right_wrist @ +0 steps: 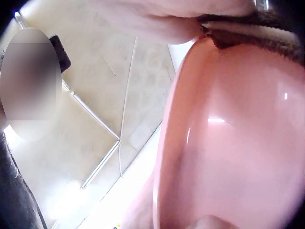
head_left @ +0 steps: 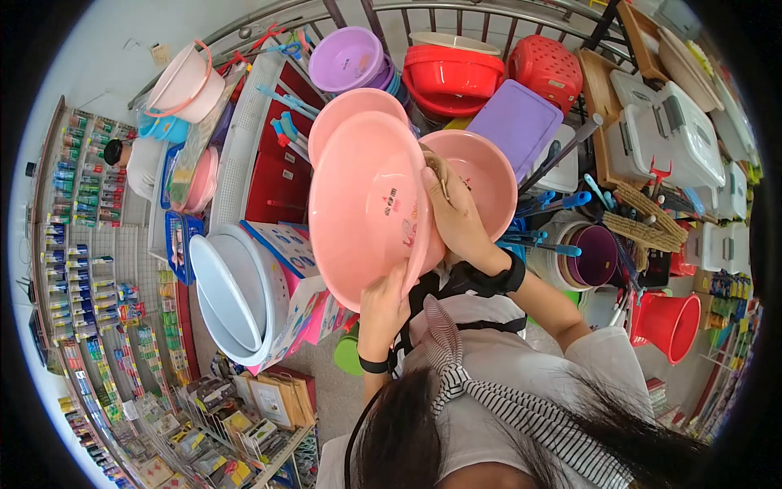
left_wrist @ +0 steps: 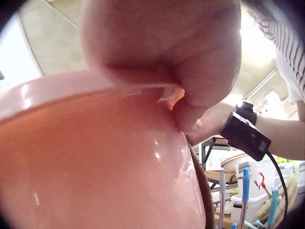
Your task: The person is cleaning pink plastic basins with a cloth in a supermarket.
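Note:
A pink basin [head_left: 366,204] with printed marks inside is tilted up in front of the person. At its lower rim, the left hand [head_left: 384,314] grips the edge; the left wrist view shows that hand [left_wrist: 167,47] curled over the basin's rim [left_wrist: 43,95]. On the basin's right side, the right hand [head_left: 458,216] holds a brown fuzzy cloth [head_left: 437,173] against the rim. In the right wrist view this hand [right_wrist: 167,21] is above the basin [right_wrist: 238,133], beside the cloth [right_wrist: 281,45]. Its fingertips are partly hidden.
More pink basins [head_left: 358,102] [head_left: 489,175] stand just behind. Pale blue tubs [head_left: 232,293] are at the left, purple [head_left: 346,61] and red basins [head_left: 452,69] at the back. Blue-ended poles [head_left: 562,200] and clear storage boxes [head_left: 672,138] stand at the right.

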`<state>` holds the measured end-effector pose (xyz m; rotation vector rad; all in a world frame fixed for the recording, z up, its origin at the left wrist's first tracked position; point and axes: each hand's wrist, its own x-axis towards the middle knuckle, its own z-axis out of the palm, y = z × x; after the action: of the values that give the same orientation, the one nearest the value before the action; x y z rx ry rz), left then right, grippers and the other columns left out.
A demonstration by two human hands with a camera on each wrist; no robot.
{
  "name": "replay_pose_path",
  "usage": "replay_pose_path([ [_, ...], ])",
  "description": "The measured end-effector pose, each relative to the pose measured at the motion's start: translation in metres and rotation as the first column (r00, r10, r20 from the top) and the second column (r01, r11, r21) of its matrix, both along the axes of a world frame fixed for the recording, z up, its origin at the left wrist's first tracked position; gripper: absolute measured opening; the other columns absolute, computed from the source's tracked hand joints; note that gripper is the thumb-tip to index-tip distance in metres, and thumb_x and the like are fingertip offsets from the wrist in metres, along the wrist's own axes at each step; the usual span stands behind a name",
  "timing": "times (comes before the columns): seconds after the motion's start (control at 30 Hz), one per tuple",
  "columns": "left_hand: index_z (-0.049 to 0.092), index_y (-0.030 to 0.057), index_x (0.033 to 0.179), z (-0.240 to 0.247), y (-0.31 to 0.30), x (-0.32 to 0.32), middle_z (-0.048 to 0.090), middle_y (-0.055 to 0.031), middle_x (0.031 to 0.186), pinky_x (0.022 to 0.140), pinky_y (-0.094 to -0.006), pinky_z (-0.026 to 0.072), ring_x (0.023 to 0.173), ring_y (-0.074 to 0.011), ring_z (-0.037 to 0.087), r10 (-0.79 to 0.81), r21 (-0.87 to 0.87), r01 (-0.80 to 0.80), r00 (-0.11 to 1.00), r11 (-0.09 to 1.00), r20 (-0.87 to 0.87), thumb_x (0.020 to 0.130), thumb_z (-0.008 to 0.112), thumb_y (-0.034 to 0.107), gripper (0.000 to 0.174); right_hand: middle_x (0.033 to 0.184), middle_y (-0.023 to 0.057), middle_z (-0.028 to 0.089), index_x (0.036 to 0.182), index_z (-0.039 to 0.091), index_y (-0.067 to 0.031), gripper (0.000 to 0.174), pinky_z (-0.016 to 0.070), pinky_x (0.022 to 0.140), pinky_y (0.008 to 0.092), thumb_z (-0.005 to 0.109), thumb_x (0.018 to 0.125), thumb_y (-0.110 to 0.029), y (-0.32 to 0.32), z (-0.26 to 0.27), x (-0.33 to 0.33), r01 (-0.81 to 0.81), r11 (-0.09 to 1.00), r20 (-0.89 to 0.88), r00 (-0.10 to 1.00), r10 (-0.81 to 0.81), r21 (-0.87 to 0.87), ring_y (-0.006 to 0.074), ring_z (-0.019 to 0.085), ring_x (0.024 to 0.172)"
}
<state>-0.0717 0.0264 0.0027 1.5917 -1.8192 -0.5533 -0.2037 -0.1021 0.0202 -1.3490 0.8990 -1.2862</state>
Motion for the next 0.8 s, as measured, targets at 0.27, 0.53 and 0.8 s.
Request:
replay_pose_path([
  [0.27, 0.056, 0.0015, 0.114, -0.004, -0.006, -0.018, 0.061, -0.0205, 0.08, 0.063, -0.041, 0.0475, 0.069, -0.0364, 0.06, 0.201, -0.125, -0.186, 0.972, 0.974, 0.118, 0.065, 0.055, -0.011, 0.051, 0.114, 0.0098, 0.054, 0.118, 0.048, 0.0075, 0.025, 0.0365, 0.098, 0.0269, 0.045, 0.097, -0.004, 0.021, 0.017, 0.008, -0.01, 0.994, 0.096, 0.995, -0.001, 0.112, 0.0121, 0.048, 0.112],
  [0.53, 0.044, -0.0026, 0.127, 0.002, -0.021, -0.009, 0.057, -0.0116, 0.115, 0.088, -0.0284, 0.0441, 0.103, -0.0172, 0.056, 0.325, 0.169, -0.281, 0.74, 0.945, -0.59, 0.083, 0.054, -0.001, 0.045, 0.136, 0.0222, 0.039, 0.131, 0.039, 0.0018, 0.044, 0.0167, 0.113, 0.0493, 0.051, 0.089, -0.008, 0.059, -0.016, 0.02, -0.265, 0.937, -0.321, 0.929, 0.185, -0.227, 0.0441, 0.028, 0.135],
  [0.8, 0.046, -0.0037, 0.126, -0.002, -0.012, 0.006, 0.055, -0.0096, 0.109, 0.089, -0.0238, 0.0395, 0.1, -0.0142, 0.052, 0.309, 0.259, -0.196, 0.789, 0.946, -0.531, 0.065, 0.037, -0.013, 0.063, 0.147, 0.0188, 0.031, 0.143, 0.03, -0.004, 0.051, 0.0185, 0.112, 0.0522, 0.041, 0.095, -0.016, 0.01, -0.008, 0.0, -0.494, 0.81, -0.591, 0.77, 0.239, -0.315, 0.0407, 0.026, 0.137],
])
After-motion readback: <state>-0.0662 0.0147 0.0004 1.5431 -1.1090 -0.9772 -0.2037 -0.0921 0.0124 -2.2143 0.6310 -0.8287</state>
